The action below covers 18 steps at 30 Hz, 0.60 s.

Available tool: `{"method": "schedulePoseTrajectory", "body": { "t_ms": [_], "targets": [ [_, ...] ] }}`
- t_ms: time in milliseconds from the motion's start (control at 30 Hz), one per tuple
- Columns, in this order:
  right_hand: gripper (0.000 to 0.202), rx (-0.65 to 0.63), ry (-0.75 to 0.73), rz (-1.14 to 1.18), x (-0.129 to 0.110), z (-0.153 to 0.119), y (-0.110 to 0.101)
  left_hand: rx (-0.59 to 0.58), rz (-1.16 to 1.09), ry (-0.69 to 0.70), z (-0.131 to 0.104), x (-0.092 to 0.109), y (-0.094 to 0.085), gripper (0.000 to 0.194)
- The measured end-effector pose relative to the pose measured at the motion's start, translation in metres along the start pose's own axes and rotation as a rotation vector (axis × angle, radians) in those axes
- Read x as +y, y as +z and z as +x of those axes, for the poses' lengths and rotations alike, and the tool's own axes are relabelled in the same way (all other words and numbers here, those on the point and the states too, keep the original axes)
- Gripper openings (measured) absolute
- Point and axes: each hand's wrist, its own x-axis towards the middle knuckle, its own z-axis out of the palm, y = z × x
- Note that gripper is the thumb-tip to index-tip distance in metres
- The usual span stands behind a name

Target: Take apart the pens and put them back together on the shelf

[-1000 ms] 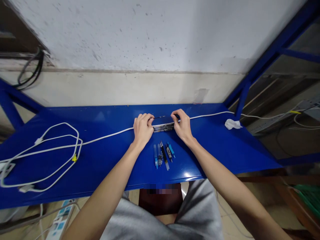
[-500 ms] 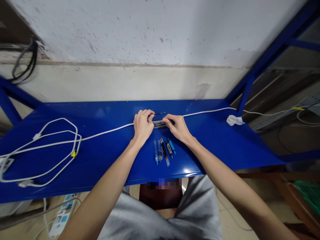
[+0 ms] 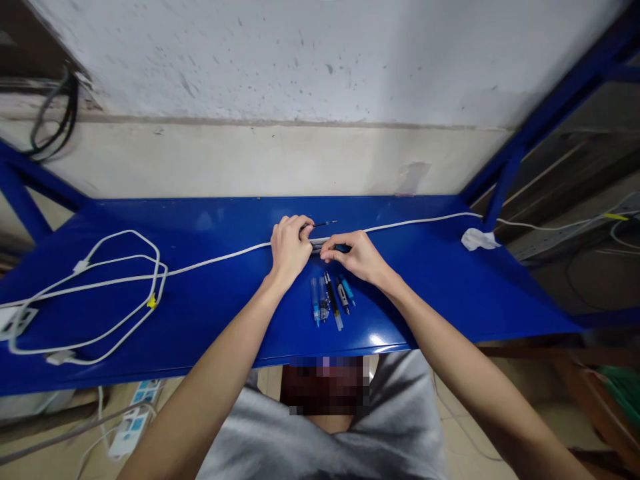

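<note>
My left hand (image 3: 290,245) is closed around a thin dark pen refill (image 3: 326,223), whose pointed tip sticks out to the right. Below that refill, several slim dark rods (image 3: 317,248) lie side by side between my hands, partly covered by the fingers. My right hand (image 3: 359,255) is pinched over their right end; a small dark, bluish patch shows between its fingers, and I cannot make out what it is. Nearer to me lie a clear pen barrel with a blue end (image 3: 315,301), another clear barrel (image 3: 323,307), a black refill (image 3: 332,297), a grey-and-dark pen piece (image 3: 343,295) and a blue pen piece (image 3: 348,291).
The blue shelf (image 3: 225,320) runs up to a stained white wall (image 3: 250,157). A white cable (image 3: 215,261) crosses behind my hands and loops at the left. Crumpled white tissue (image 3: 479,239) lies at the right. Below, a power strip (image 3: 133,427) rests on the floor.
My right hand has shifted left along the dark rods, covering more of them. The left hand keeps its hold on the refill. The whole view has moved slightly.
</note>
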Motion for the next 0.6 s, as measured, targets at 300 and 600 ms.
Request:
{"method": "schedulePoseTrajectory", "body": {
  "t_ms": [300,600],
  "targets": [
    [0.012,0.141,-0.036,-0.057,0.0043,0.0033,0.0,0.019,-0.024,0.008,-0.0002,-0.0003,0.0019,0.017],
    [0.016,0.175,0.065,0.092,0.0049,0.0048,-0.0025,0.027,-0.046,0.009,-0.0013,0.0003,0.0035,0.016]
  ]
}}
